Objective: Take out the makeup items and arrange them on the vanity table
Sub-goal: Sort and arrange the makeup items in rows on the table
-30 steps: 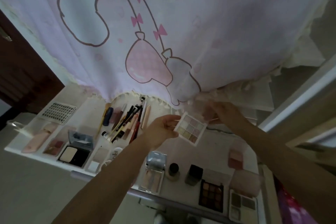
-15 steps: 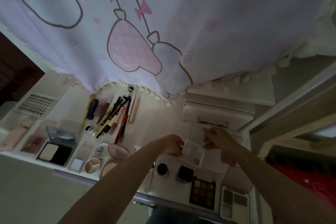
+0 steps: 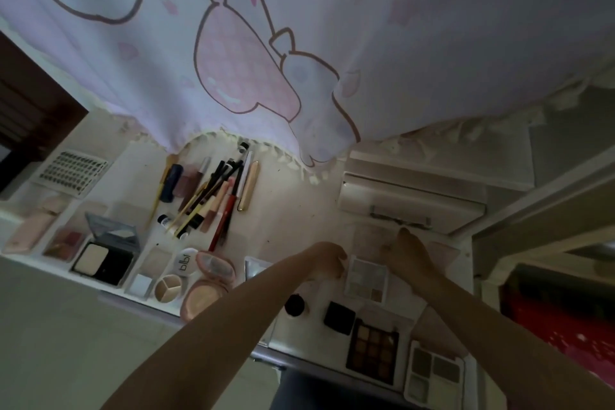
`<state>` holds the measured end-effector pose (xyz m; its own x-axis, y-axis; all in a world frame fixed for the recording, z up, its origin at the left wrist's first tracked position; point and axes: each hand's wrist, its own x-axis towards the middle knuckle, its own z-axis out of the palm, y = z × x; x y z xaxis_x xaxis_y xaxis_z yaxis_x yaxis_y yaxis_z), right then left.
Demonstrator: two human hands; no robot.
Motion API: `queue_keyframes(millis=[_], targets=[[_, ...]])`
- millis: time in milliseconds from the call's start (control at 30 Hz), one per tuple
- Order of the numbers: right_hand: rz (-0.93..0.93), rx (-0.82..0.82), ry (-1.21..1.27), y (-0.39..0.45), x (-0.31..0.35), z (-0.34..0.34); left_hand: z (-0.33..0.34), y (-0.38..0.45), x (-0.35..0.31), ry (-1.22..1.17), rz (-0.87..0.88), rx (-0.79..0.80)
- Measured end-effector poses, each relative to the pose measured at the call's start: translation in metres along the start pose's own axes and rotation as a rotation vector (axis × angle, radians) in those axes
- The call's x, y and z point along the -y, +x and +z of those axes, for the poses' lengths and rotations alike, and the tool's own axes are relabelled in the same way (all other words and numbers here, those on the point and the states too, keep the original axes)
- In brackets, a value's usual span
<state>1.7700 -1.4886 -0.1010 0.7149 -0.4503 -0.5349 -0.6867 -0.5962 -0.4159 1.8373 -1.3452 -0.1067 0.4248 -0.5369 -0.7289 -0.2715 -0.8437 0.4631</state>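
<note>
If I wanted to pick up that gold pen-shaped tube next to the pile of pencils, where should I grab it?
Probably pinch the gold tube across its slim middle, coming from above and from its right side. It lies flat on the vanity table with bare surface to its right, while the pile of pencils crowds its left side.

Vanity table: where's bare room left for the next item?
Best patch: bare top between the pencil pile, the white drawer box and the hands. The front edge is crowded: compacts, dark palette, grey palette. The pale palette lies between the hands.
</note>
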Motion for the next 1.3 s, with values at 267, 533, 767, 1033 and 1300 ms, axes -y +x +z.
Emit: queue_keyframes(millis=[267, 533, 767, 1033, 1300], targets=[[-0.354, -0.001, -0.216, -0.027, 0.024, -0.003, -0.02, -0.049, 0.055, 0.121, 0.156, -0.604], [-0.413, 0.164, -0.062, 0.008, 0.154, 0.034, -0.073, -0.081, 0.133, 0.146, 0.048, -0.842], [-0.404, 0.078, -0.2, 0.071, 0.247, 0.073, -0.125, -0.097, 0.206, 0.157, 0.103, -0.755], [-0.123, 0.041, -0.099, 0.091, 0.267, 0.1, -0.154, -0.1, 0.261, 0.167, 0.203, -0.672], [-0.033, -0.088, 0.141, 0.034, 0.257, 0.068, -0.168, -0.089, 0.229, -0.032, 0.292, -0.415]])
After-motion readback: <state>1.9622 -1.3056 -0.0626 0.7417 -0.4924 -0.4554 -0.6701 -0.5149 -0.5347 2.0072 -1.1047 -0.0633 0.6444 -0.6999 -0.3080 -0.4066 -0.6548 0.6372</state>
